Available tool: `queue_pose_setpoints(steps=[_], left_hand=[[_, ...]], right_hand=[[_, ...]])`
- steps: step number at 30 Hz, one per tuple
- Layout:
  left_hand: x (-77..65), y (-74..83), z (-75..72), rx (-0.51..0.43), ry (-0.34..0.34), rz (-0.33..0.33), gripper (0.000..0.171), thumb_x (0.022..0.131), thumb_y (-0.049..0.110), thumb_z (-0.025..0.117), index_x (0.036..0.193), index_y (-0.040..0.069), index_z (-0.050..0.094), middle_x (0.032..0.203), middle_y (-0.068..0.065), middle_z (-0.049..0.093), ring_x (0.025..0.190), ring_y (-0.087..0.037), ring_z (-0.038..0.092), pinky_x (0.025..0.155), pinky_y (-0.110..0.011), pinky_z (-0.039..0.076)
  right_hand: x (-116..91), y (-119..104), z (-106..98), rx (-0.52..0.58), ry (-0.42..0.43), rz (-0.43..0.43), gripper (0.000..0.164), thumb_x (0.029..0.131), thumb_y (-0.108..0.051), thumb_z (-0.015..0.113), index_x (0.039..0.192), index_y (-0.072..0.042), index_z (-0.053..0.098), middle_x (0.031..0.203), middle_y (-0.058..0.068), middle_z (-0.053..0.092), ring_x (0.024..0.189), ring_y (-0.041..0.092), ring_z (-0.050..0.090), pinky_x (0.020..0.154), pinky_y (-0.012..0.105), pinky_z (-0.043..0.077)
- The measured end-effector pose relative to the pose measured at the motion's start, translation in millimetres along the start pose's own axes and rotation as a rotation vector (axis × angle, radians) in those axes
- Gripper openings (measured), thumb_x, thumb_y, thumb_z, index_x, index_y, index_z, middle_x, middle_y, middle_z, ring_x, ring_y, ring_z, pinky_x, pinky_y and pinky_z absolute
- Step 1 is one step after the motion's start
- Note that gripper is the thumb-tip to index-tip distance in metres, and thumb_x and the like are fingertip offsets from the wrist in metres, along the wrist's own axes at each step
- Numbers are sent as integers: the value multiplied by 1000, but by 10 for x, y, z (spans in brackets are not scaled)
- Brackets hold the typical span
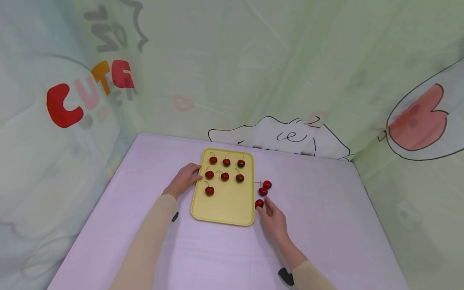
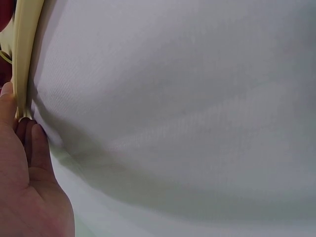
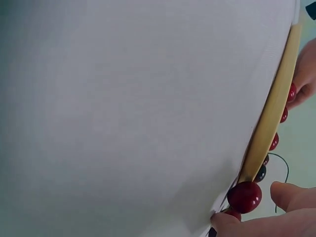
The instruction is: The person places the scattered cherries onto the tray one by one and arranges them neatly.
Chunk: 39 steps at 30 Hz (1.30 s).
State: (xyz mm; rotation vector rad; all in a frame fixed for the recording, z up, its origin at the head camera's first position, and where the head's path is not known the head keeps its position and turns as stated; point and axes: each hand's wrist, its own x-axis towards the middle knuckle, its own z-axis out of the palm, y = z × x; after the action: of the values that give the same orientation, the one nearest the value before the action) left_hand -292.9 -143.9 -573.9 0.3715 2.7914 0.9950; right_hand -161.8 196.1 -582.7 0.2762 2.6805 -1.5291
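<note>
A yellow rectangular tray (image 1: 232,209) lies on the table, several dark red cherries with stems, such as one cherry (image 1: 209,191), set in rows on it. At its left side my left hand (image 1: 185,179) pinches the rim, thumb on top and fingers against the outside, as the left wrist view shows. Right of the tray, my right hand (image 1: 274,219) has thumb and fingers spread about a loose cherry (image 1: 259,203) near the tray's edge. In the right wrist view a gap shows between the thumb (image 3: 286,195) and that cherry (image 3: 245,197).
Two more cherries, one upper (image 1: 267,184) and one lower (image 1: 263,191), lie close together just beyond my right hand. A pale lilac cloth (image 1: 319,225) covers the table. Printed fabric (image 1: 232,80) hangs behind it and along both sides.
</note>
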Motion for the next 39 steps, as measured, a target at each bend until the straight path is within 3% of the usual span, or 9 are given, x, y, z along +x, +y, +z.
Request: queue_pose_setpoints(steps=[8, 14, 22, 29, 39], left_hand=[[-1, 2, 9, 3, 2, -2, 51, 97, 26, 63, 141, 2, 50, 137, -13, 52, 131, -28, 46, 114, -40, 35], [-15, 21, -8, 0, 1, -1, 51, 97, 25, 63, 141, 2, 50, 137, -13, 52, 130, -28, 47, 113, -40, 35], [-34, 43, -23, -6, -1, 1, 50, 97, 24, 63, 140, 1, 50, 137, -14, 52, 130, -28, 47, 114, -40, 35], [-30, 37, -18, 6, 4, 16, 50, 97, 24, 63, 140, 1, 50, 137, -14, 52, 130, -29, 47, 113, -40, 36], [-26, 44, -24, 6, 7, 19, 50, 97, 24, 63, 140, 0, 50, 137, -15, 52, 129, -29, 47, 113, -40, 36]], right_hand=[[209, 227, 148, -104, 9, -40, 66, 95, -30, 66, 149, -5, 39, 150, 13, 43, 135, 27, 45, 105, 37, 43], [261, 276, 205, -159, 29, -111, 61, 95, -20, 65, 148, -2, 40, 148, 16, 44, 136, 30, 43, 109, 43, 40], [149, 86, 160, -189, 54, -144, 53, 95, -10, 64, 143, 4, 45, 143, 21, 48, 133, 35, 45, 107, 47, 41], [52, -21, 139, -206, 37, -147, 53, 96, -10, 62, 145, -1, 45, 146, 14, 48, 134, 28, 45, 106, 40, 43], [-85, -369, 136, -90, 27, -261, 53, 91, 2, 66, 140, 5, 48, 143, 19, 49, 130, 32, 49, 101, 41, 47]])
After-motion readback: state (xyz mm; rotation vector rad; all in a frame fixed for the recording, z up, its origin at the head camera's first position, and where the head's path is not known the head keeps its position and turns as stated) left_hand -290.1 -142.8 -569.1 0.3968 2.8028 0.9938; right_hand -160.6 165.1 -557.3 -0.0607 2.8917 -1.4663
